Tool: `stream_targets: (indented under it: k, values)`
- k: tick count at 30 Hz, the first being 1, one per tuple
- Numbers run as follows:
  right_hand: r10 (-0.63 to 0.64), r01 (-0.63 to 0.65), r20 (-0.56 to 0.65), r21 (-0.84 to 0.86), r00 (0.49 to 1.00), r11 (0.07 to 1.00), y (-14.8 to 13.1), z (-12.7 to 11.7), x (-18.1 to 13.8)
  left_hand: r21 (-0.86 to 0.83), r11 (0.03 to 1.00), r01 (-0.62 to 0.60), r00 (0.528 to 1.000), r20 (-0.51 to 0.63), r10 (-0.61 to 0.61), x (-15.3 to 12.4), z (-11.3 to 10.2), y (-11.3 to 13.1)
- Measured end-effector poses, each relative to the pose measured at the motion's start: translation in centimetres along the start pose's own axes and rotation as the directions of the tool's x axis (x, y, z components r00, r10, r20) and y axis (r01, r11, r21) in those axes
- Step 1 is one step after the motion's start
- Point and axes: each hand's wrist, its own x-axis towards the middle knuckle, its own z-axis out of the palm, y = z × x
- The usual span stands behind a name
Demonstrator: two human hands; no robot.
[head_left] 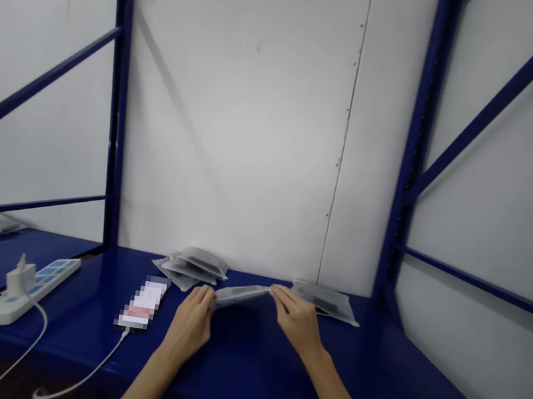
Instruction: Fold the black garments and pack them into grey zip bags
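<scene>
A thin grey plastic pouch (241, 295) is held just above the blue shelf (250, 365), stretched between both hands. My left hand (190, 324) pinches its left end, fingers curled. At the pouch's right end my right hand (296, 320) grips with closed fingers. Behind my left hand lies a stack of similar grey pouches (193, 265). Another flat pouch (326, 301) rests on the shelf just behind my right hand.
A phone (145, 304) lies left of my left hand with a white cable (80, 380) running off the shelf's front edge. A white power strip (22, 292) with a plugged charger sits at the far left. Blue rack uprights (118, 102) stand against the white wall.
</scene>
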Motion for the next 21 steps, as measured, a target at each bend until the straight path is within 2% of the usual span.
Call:
stream_targets:
  k: [2, 4, 6, 9, 12, 14, 16, 19, 21]
  values:
    - [0.004, -0.006, 0.026, 0.058, 1.000, 0.998, -0.2, -0.1, 0.1, 0.018, 0.996, -0.090, 0.992, 0.093, 0.088, 0.2, 0.3, 0.4]
    - [0.023, -0.030, 0.069, 0.093, 0.997, 0.995, -0.4, -0.1, 0.2, 0.059, 0.990, -0.130, 0.975, 0.188, 0.117, 0.7, 0.6, 0.6]
    - [0.058, -0.068, 0.100, 0.099, 0.993, 0.993, -0.4, -0.2, 0.3, 0.080, 0.984, -0.157, 0.965, 0.224, 0.136, 1.7, 0.8, 0.5]
    - [0.150, -0.154, 0.108, 0.034, 0.983, 0.987, 0.7, -0.6, 0.3, 0.086, 0.978, -0.189, 0.975, 0.137, 0.177, 4.1, 0.8, -0.3]
    - [0.300, -0.283, 0.119, -0.138, 0.947, 0.949, 3.4, -1.5, -0.4, 0.126, 0.980, -0.153, 0.988, -0.004, 0.155, 7.2, 0.3, -2.0]
    - [0.393, -0.336, 0.169, -0.287, 0.904, 0.897, 5.8, -2.5, -1.3, 0.161, 0.983, -0.087, 0.993, -0.065, 0.099, 8.9, 0.1, -3.5]
    - [0.481, -0.346, 0.252, -0.435, 0.840, 0.831, 8.1, -3.8, -2.7, 0.201, 0.979, -0.019, 0.997, -0.067, 0.033, 9.8, 0.2, -4.9]
    - [0.643, -0.363, 0.311, -0.621, 0.700, 0.695, 10.8, -5.7, -4.6, 0.251, 0.968, 0.021, 0.999, 0.026, -0.028, 9.1, 1.4, -6.4]
    - [0.715, -0.378, 0.307, -0.683, 0.628, 0.626, 11.9, -6.6, -5.5, 0.272, 0.962, 0.034, 0.997, 0.062, -0.053, 7.7, 2.5, -6.4]
